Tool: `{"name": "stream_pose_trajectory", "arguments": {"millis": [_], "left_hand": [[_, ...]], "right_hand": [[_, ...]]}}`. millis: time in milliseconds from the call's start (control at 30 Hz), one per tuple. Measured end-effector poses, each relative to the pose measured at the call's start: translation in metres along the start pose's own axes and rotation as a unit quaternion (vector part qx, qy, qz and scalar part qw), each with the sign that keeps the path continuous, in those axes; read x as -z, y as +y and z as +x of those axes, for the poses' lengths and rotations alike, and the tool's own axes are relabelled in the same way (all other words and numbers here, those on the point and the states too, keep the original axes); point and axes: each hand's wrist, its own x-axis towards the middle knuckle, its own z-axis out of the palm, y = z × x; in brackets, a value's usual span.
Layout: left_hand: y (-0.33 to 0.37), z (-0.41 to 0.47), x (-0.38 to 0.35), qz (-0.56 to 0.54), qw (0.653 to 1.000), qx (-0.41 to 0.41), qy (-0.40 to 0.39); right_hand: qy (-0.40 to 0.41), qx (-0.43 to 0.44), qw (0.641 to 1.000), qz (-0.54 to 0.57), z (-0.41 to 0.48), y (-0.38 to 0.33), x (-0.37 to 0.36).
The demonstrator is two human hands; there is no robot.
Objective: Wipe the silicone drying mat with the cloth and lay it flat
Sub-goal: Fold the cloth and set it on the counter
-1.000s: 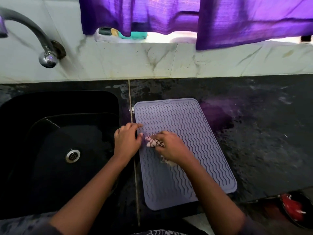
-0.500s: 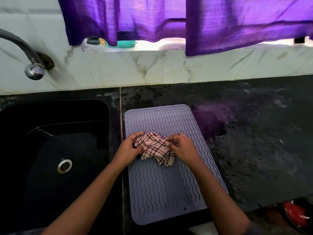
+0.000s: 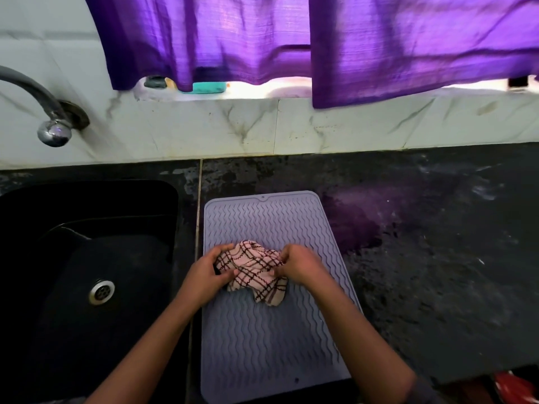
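Note:
A lilac silicone drying mat (image 3: 262,339) with wavy ridges lies flat on the dark counter, just right of the sink. On its middle sits a crumpled pink cloth (image 3: 253,272) with dark checks. My left hand (image 3: 205,274) grips the cloth's left side and my right hand (image 3: 302,265) grips its right side. Both forearms reach in from the bottom edge, and the right one covers part of the mat's right border.
A black sink (image 3: 87,258) with a metal drain (image 3: 101,291) lies to the left, with a tap (image 3: 52,126) above it. Wet dark counter (image 3: 437,258) stretches right. Purple curtains (image 3: 320,45) hang over the marble sill. A red object (image 3: 516,389) sits at bottom right.
The cloth went from bunched under my right hand to spread out between both hands. My left hand moved off the mat's left edge onto the cloth. The view shifted slightly.

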Motion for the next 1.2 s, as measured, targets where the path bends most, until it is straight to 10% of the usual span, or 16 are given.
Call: {"name": "stream_pose_trajectory", "arguments": {"millis": [333,533,733,1000,1200], "left_hand": [[0.033,-0.002,0.008,0.158,0.987,-0.023,0.003],[0.105,0.013,0.020,-0.141,0.955,-0.186,-0.184],[0.125,0.029,-0.003,-0.187,0.931,-0.094,-0.299],[0.121,0.030,0.001,-0.063,0.949,-0.011,-0.309],[0.118,0.028,0.011,-0.072,0.961,-0.032,-0.264]], "right_hand": [[-0.074,0.114,0.943,0.304,-0.013,-0.017,0.039],[-0.104,0.233,0.941,0.222,-0.044,-0.036,0.098],[-0.008,0.218,0.927,0.306,-0.050,-0.025,0.164],[-0.149,0.154,0.912,0.349,-0.012,0.040,0.166],[-0.105,0.162,0.900,0.391,-0.010,0.046,0.180]]}}
